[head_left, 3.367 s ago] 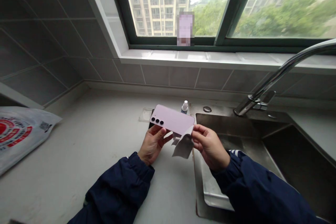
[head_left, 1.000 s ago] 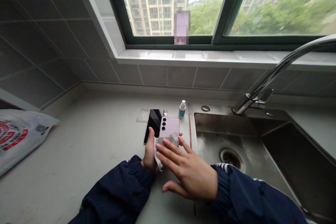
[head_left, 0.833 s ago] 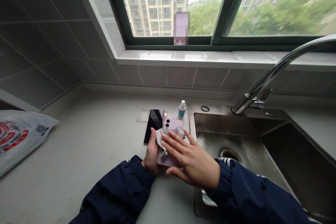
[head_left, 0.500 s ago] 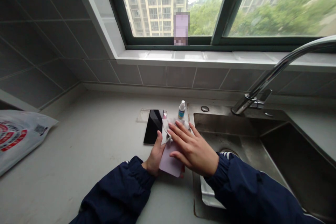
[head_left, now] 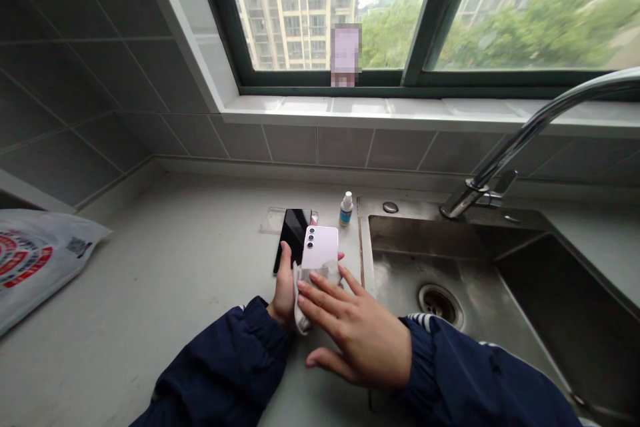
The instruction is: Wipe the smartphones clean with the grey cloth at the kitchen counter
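A pale lilac phone [head_left: 320,248] lies back side up, camera lenses at its far end, held above the counter. My left hand [head_left: 284,290] grips its left edge, thumb up along the side. My right hand [head_left: 350,330] lies over the near end with fingers stretched flat, pressing a small grey cloth [head_left: 303,297] onto the phone. A second phone [head_left: 291,235] with a black screen lies on the counter just behind and left.
A small dropper bottle [head_left: 345,209] stands by the sink's left rim. A clear phone case [head_left: 273,219] lies behind the black phone. The steel sink [head_left: 480,280] and tap [head_left: 525,140] are right. A printed plastic bag [head_left: 35,260] lies far left.
My right hand slid the cloth up to the phone's far end, then drew it back to the near end, uncovering the lenses. Earlier both hands held the phone raised, lengthwise across.
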Demonstrator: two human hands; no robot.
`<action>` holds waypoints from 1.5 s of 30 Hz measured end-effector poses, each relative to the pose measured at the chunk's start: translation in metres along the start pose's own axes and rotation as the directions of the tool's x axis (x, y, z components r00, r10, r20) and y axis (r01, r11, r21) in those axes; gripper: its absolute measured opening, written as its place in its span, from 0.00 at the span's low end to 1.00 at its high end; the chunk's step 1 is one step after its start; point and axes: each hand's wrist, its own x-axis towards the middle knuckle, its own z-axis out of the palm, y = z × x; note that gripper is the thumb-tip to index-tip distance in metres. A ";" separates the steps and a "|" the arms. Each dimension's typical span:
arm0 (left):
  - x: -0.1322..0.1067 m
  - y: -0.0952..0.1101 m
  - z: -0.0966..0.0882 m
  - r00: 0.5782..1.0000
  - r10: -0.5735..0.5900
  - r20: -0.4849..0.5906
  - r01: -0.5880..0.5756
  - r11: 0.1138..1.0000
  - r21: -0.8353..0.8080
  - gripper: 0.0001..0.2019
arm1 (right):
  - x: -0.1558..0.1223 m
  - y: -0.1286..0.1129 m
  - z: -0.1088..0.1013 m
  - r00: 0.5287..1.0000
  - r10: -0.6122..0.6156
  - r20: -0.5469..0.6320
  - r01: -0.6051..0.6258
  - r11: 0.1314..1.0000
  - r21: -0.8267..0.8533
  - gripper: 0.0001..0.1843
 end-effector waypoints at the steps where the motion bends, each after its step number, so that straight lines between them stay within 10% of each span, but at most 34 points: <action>1: -0.001 0.002 0.000 1.000 0.014 -0.004 -0.014 1.000 0.010 0.51 | -0.001 -0.002 -0.002 1.000 -0.005 0.014 0.004 1.000 0.011 0.37; 9: -0.002 -0.002 0.006 0.998 0.059 0.021 -0.060 0.998 0.037 0.50 | -0.007 0.016 -0.023 0.997 0.057 0.050 -0.057 0.998 0.007 0.33; 24: -0.003 -0.006 0.004 0.985 -0.107 0.135 0.078 0.976 0.203 0.48 | 0.000 0.036 -0.017 0.923 0.293 -0.251 -0.360 0.888 -0.288 0.39; 39: -0.001 -0.001 0.003 0.995 0.074 0.073 -0.080 0.993 0.082 0.52 | -0.010 -0.023 0.013 0.988 0.144 -0.057 -0.151 0.978 -0.144 0.43; 45: 0.000 -0.006 0.001 0.994 0.052 0.091 -0.061 0.993 0.102 0.48 | -0.004 0.003 -0.005 0.964 0.235 -0.128 -0.258 0.944 -0.206 0.39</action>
